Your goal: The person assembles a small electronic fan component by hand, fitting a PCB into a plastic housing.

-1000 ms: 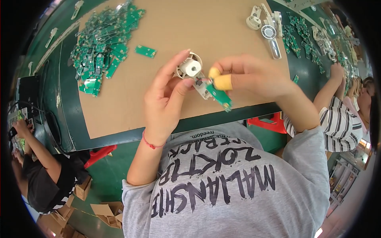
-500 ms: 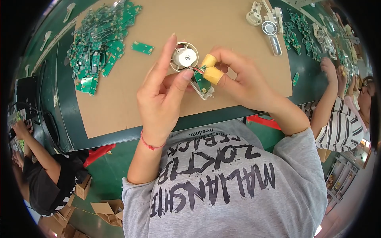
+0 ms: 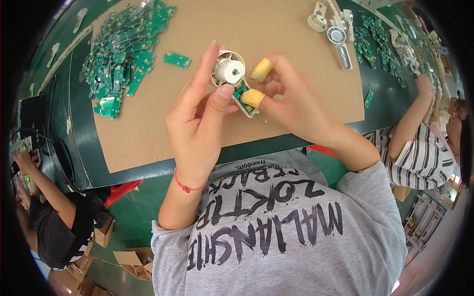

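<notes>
My left hand (image 3: 200, 111) grips a small white handheld-fan housing (image 3: 228, 53), its thumb across the front and its fingers upright along the left side. A white round motor (image 3: 229, 71) sits inside the ring, its shaft showing. Below the ring, a green circuit board (image 3: 239, 92) lies in the handle part, with a bit of red wire near its top. My right hand (image 3: 294, 101) wears yellow finger covers on thumb and index finger. Its thumb tip rests at the board, while the index finger is lifted away, leaving a gap between them. The remaining right fingers are curled.
Brown cardboard (image 3: 296, 49) covers the table. A heap of green circuit boards (image 3: 123, 44) is at left, with a single board (image 3: 177, 59) beside it. White fan parts (image 3: 318, 22) and a finished-looking fan (image 3: 340, 47) stand at far right. Co-workers sit at both sides.
My right index finger has lifted off the wires and away from the thumb. The right thumb has moved slightly left and down over the board. The fan housing has tilted a little in my left hand.
</notes>
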Demonstrator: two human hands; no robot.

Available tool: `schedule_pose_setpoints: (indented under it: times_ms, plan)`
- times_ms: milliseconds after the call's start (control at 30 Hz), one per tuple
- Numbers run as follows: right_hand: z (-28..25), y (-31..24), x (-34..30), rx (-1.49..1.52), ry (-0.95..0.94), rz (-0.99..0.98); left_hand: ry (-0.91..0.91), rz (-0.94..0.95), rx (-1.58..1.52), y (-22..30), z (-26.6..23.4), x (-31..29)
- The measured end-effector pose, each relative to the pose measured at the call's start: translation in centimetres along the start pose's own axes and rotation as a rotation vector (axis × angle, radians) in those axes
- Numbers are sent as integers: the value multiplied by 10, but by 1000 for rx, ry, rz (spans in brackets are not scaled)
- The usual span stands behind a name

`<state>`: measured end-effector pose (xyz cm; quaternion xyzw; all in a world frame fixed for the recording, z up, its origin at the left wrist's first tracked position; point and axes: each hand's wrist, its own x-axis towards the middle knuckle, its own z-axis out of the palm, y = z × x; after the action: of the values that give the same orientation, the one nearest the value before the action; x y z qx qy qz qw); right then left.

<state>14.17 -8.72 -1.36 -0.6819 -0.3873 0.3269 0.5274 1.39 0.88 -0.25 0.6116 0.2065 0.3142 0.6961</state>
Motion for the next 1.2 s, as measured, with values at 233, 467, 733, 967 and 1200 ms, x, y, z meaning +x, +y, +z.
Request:
schedule_pose_setpoints:
  times_ms: [233, 467, 733, 967, 1200]
  plan:
    - [3, -20, 29, -225, -422, -34, 143, 70, -97, -19, 7, 15]
    - [-12, -16, 195, -294, -298, 72, 187, 39, 44, -14, -7, 27]
    - [71, -14, 394, -900, -130, -14, 101, -63, 61, -24, -14, 31]
    - [-18, -8, 394, -1129, -106, -1053, 87, -140, -61, -14, -25, 29]
    - [-34, -36, 313, -775, -288, -31, 7, 79, 343, -4, -25, 30]
